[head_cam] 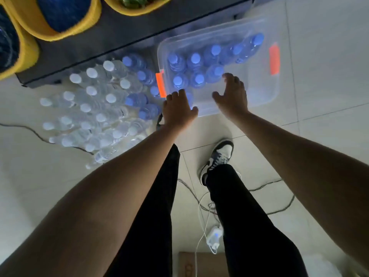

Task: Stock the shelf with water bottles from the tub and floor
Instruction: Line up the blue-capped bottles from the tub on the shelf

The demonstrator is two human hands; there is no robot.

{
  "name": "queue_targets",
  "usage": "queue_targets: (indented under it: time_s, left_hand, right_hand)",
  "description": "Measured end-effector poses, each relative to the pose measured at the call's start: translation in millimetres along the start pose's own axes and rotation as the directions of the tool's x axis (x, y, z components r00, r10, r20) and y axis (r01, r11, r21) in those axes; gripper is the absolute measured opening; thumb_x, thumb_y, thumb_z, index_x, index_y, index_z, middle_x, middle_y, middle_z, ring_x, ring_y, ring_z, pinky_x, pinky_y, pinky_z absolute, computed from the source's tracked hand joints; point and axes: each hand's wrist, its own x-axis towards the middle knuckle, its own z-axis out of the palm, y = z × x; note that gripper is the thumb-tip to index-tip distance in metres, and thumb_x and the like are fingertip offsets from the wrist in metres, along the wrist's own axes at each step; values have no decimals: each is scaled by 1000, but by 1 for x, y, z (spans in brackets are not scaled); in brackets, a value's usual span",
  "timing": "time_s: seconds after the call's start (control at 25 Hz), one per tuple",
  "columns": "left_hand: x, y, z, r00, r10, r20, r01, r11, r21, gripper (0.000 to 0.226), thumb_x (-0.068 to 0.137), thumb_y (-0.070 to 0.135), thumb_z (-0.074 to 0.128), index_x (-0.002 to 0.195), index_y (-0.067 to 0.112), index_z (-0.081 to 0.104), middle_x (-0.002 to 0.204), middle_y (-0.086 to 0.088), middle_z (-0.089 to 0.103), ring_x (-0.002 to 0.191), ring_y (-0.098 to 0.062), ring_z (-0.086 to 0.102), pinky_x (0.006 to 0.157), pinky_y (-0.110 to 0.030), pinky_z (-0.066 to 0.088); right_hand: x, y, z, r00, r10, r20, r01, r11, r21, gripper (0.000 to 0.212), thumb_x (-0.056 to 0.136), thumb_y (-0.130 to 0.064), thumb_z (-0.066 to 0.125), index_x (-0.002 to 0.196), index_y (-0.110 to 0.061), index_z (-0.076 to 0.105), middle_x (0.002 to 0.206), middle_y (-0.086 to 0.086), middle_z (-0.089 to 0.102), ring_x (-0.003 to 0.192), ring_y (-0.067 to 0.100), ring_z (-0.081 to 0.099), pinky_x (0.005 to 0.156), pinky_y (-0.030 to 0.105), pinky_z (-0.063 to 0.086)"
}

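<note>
A clear plastic tub [265, 94] with orange latches stands on the floor and holds several blue-capped water bottles [195, 59]. Left of it, several white-capped bottles [91, 90] and a few blue-capped ones [146, 112] stand on the floor. My left hand [178, 108] hovers over the tub's near left corner, fingers spread, above a blue cap that it partly hides. My right hand [232, 94] is over the tub's near edge, fingers apart, holding nothing. The dark shelf base [111, 39] runs along the top.
Yellow baskets [65, 21] sit on the dark shelf at the upper left. Cables [265, 188] and a white adapter [214, 235] lie on the tiled floor near my shoe [217, 158]. A cardboard piece [201, 264] is at the bottom.
</note>
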Motion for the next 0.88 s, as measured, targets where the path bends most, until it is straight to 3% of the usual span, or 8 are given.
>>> queue_targets:
  time_s: [0.16, 0.28, 0.36, 0.44, 0.64, 0.88]
  left_hand:
    - [47, -25, 54, 993, 115, 40, -122, 913, 389, 55, 95, 46, 54, 131, 5, 53, 126, -18, 63, 133, -34, 42, 113, -48, 25]
    - [65, -30, 73, 982, 182, -45, -142, 880, 453, 44, 88, 34, 63, 122, 6, 59, 106, -13, 71, 119, -34, 53, 104, -49, 22]
    - [70, -23, 73, 969, 228, -95, -171, 897, 408, 37, 84, 32, 68, 111, 8, 63, 93, -11, 73, 103, -34, 62, 97, -46, 30]
    - [73, -15, 72, 955, 281, -95, -233, 909, 347, 32, 85, 32, 65, 108, 9, 63, 92, -11, 72, 96, -34, 64, 90, -42, 37]
    - [74, 4, 60, 978, 186, -93, -175, 978, 114, 31, 94, 31, 58, 116, 10, 60, 100, -12, 69, 108, -34, 59, 87, -40, 42]
    - [27, 29, -4, 987, 98, -131, -111, 989, -101, 40, 97, 32, 56, 131, 12, 58, 104, -15, 66, 110, -32, 59, 83, -40, 47]
  right_hand:
    - [69, 16, 44, 995, 100, 9, -101, 980, 173, 78, 89, -17, 67, 157, -19, 28, 148, 10, 48, 136, 31, 47, 107, 38, 40]
    - [104, 34, 65, 996, 88, 4, -87, 977, 195, 80, 88, -22, 71, 156, -19, 29, 151, 7, 50, 137, 28, 50, 109, 33, 39]
    - [118, 39, 73, 997, 75, -23, -67, 970, 233, 76, 86, -28, 74, 150, -15, 36, 146, 4, 56, 131, 28, 55, 106, 34, 44]
    - [123, 40, 78, 992, 92, -81, -66, 958, 279, 70, 83, -30, 76, 143, -13, 42, 136, 3, 63, 124, 28, 59, 98, 33, 47]
    - [106, 46, 73, 978, 145, -148, -93, 946, 312, 60, 83, -28, 72, 138, -19, 49, 124, 0, 70, 114, 27, 63, 91, 30, 47]
    - [32, 34, 30, 978, 156, -137, -101, 934, 344, 57, 81, -27, 73, 134, -25, 51, 122, 0, 69, 112, 30, 63, 94, 44, 52]
